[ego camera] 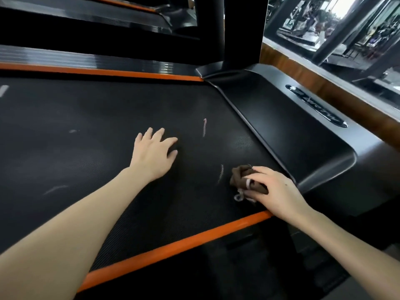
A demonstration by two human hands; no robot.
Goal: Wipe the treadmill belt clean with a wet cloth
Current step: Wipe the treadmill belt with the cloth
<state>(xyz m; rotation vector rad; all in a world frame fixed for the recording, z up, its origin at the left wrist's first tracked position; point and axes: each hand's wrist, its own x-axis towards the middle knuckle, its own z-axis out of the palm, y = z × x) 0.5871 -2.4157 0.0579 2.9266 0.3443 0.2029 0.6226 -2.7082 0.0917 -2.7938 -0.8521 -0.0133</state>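
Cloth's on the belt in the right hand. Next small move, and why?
Probably slide the cloth a little left, over the pale streak just beside it. The right hand grips the cloth bunched on the belt, that mark looks unwiped, and the left hand rests flat on the belt, away from it.

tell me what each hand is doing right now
Left hand: open, fingers spread flat on the belt, holding nothing.
Right hand: grips the brown cloth against the belt.
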